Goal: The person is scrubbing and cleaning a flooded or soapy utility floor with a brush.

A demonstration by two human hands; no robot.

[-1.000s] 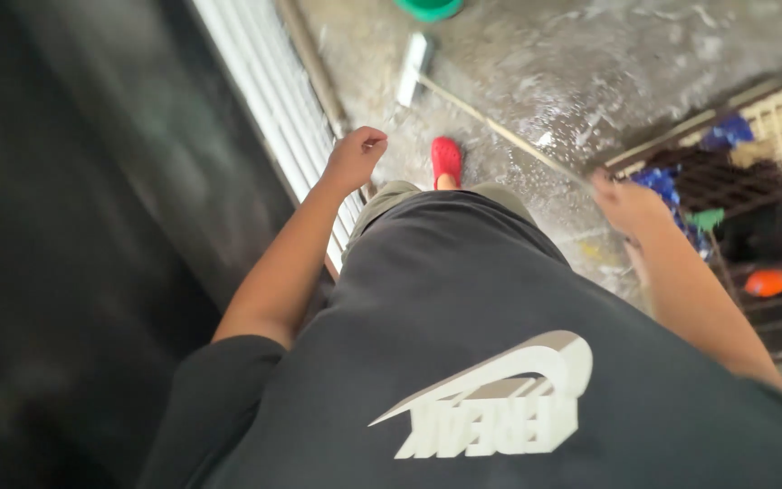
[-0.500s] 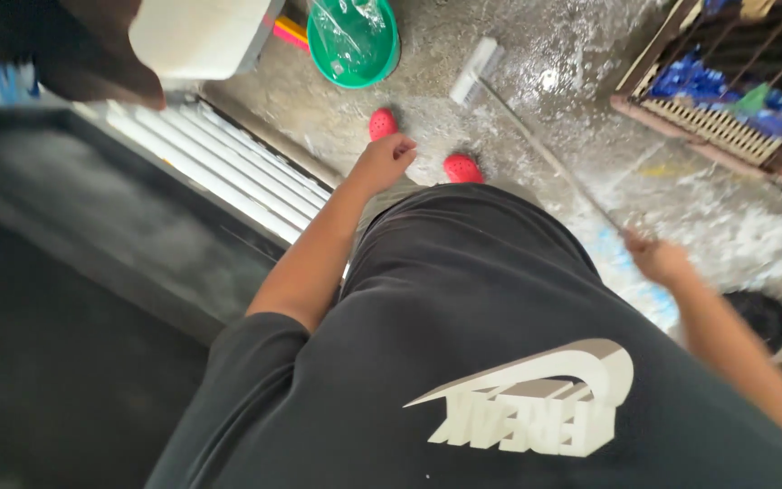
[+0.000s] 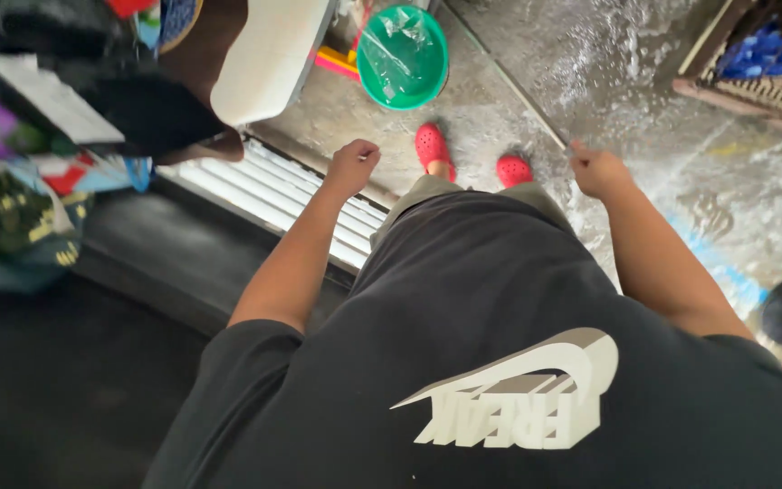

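Fingers of the right hand (image 3: 597, 170) curl around the top of a thin pole (image 3: 509, 89), which slants away over the wet concrete floor (image 3: 626, 100) toward the upper middle of the view; the grip sits at the near end, likely so the far end can be pushed across the floor, though that end is out of sight. The left hand (image 3: 352, 167) is balled into a loose fist, holding nothing, hanging above a white ribbed panel (image 3: 269, 195) that edges a dark strip. Between the hands two red clogs (image 3: 429, 145) stand on the wet floor. Just beyond them sits a green bucket (image 3: 402, 56) with clear plastic in it, close beside the pole's path. A white slab (image 3: 269, 59) and a heap of coloured bags (image 3: 20, 172) crowd the left. A slatted crate (image 3: 771, 54) with blue things sits far right.
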